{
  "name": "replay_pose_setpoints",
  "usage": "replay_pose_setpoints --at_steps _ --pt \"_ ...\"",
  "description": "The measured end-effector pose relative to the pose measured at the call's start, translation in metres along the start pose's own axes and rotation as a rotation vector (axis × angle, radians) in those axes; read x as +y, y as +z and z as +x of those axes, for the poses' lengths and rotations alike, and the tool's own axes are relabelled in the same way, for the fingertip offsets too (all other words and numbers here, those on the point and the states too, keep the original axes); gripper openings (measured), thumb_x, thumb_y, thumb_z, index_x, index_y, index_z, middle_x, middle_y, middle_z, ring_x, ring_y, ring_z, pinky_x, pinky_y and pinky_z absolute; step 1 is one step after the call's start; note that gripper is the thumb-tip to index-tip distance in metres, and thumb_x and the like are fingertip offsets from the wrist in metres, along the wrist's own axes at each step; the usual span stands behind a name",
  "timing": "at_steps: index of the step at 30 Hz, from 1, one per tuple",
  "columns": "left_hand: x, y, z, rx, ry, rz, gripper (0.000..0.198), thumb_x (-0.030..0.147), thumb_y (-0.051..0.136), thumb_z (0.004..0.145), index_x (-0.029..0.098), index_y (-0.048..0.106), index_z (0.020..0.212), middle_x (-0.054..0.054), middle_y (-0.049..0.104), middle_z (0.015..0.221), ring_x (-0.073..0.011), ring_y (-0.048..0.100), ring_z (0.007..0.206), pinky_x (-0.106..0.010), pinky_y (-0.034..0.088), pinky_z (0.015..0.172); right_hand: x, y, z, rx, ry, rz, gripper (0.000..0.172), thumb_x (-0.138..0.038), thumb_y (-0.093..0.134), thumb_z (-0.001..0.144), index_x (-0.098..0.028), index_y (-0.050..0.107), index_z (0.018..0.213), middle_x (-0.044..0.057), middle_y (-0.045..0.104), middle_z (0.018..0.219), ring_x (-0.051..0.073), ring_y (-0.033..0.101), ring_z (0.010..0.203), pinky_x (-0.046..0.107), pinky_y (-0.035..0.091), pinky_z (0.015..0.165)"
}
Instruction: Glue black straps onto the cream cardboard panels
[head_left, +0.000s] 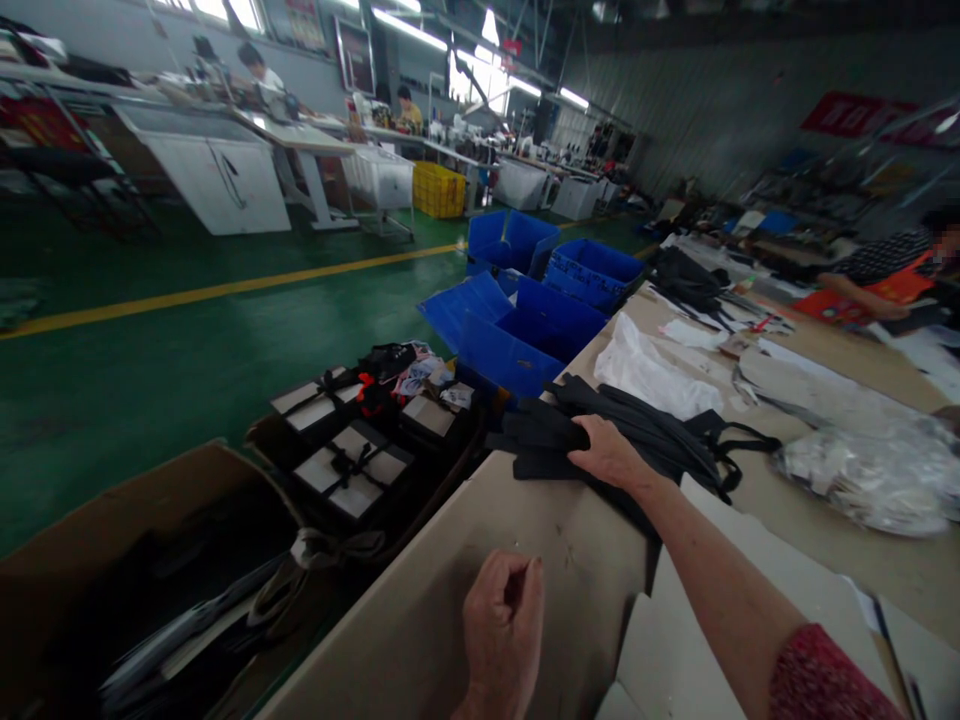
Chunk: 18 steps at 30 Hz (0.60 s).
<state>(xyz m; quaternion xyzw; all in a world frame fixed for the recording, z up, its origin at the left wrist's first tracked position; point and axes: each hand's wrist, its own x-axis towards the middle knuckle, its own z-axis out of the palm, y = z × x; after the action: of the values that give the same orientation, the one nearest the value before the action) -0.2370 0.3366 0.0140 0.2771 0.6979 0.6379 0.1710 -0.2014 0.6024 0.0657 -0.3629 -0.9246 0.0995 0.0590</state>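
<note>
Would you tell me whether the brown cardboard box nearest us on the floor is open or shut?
Open: the cardboard box has a flap turned outward, contents showing inside.

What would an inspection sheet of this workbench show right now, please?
Surface: tan table, bare by the near hand.
Job's things: black fabric stack at the table edge.
Clutter: white plastic bag; clear plastic bag; paper scraps farther along.
Hands: right hand grips the stack's end; left hand is a closed fist, nothing seen in it.
Cables: nothing seen.
Surroundings: blue bins and a cardboard box on the green floor; another person at the far end.
</note>
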Motion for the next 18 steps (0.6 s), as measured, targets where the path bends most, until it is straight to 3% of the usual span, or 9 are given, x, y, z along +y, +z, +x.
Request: replay_pose_setpoints --at_steps 5,13,18 --pt "0.001 0.002 -0.001 -0.012 -0.010 0.024 0.029 0.037 0.056 0.091 0.020 0.058 0.068 0.001 0.054 0.064 -0.0114 0.049 0.058 -0.021 0.039 0.055 0.006 0.007 0.010 -0.056 0.005 -0.077 0.047 -0.032 0.073 0.071 -0.018 0.062 0.115 0.012 0.059 0.117 0.029 0.052 0.111 0.042 0.040 0.095" --pt "0.001 0.004 0.001 -0.030 0.003 0.032 0.029 0.036 0.055 0.092 0.020 0.058 0.068 0.002 0.051 0.063 -0.0108 0.048 0.057 -0.021 0.037 0.054 0.008 0.006 0.013 -0.050 -0.071 -0.078 0.040 -0.027 0.069 0.074 -0.014 0.059 0.110 0.011 0.059 0.112 0.027 0.052 0.105 0.038 0.041 0.090" --pt "0.001 0.004 -0.001 -0.043 0.005 0.044 0.028 0.035 0.055 0.092 0.020 0.057 0.068 0.002 0.051 0.063 -0.0109 0.048 0.057 -0.022 0.037 0.055 0.013 0.002 0.007 -0.005 -0.128 -0.033 0.037 -0.029 0.070 0.076 -0.017 0.059 0.109 0.010 0.061 0.115 0.025 0.054 0.107 0.037 0.041 0.096"
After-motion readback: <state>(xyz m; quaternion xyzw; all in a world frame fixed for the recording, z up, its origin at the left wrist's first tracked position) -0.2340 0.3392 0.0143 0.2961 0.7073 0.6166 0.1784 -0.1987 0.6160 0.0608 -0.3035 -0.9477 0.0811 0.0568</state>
